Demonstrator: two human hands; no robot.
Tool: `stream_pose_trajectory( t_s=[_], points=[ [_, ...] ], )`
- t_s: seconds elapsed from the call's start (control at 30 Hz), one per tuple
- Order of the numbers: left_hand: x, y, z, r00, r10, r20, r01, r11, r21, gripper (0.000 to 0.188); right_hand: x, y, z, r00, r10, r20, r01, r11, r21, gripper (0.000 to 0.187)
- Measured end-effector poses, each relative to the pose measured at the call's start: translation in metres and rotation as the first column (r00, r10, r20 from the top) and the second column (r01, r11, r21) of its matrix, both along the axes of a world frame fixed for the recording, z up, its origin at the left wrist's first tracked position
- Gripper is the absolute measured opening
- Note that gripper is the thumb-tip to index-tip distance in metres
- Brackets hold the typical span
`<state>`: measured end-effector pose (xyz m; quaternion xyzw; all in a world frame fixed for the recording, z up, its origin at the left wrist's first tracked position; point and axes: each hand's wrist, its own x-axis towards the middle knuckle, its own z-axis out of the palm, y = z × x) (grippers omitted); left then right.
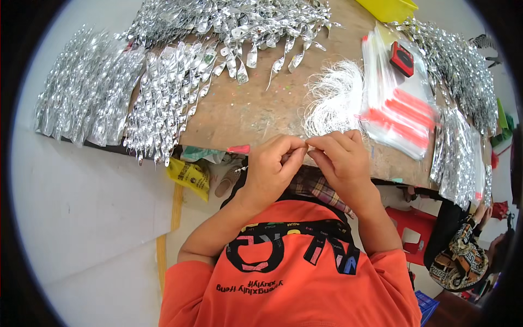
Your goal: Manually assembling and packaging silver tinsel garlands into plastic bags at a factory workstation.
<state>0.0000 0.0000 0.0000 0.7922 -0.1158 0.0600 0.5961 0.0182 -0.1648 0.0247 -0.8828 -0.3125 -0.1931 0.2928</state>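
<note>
My left hand [275, 163] and my right hand [343, 159] meet just above the table's near edge. Thumb and forefinger are pinched together on each, the fingertips almost touching. A tiny pale thing seems to sit between them, too small to name. Right behind my right hand lies a loose bundle of thin white strings [333, 98] on the wooden table [261, 106]. Beside it is a stack of clear plastic bags with red bands [400, 117]. Silvery twisted spiral strips [169, 92] hang over the table's edge at the left.
More silver strips [87, 87] pile up at the far left, back and right. A red and black device [402, 59] rests on the bags; a yellow container [389, 8] stands behind. A seated co-worker in a patterned top [460, 261] is at the right, by a red stool [408, 231].
</note>
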Motion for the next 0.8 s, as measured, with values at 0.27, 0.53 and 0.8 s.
stream_pose_trajectory(
  t_s=[0.27,0.53,0.8],
  points=[
    [-0.006,-0.010,0.000,0.969,-0.086,-0.231,-0.003,0.933,-0.359,0.011,0.005,-0.005,-0.011,0.996,0.002,0.087,-0.008,0.997,0.072,0.014],
    [-0.003,-0.006,0.000,0.983,-0.085,-0.165,0.016,0.924,-0.381,0.013,0.000,0.008,-0.016,0.653,0.491,-0.577,0.336,0.495,0.802,0.006],
    [-0.002,-0.003,0.005,0.966,-0.119,-0.228,-0.024,0.842,-0.540,0.015,0.002,0.010,-0.021,0.619,0.565,-0.546,0.301,0.472,0.829,0.006]
  ],
)
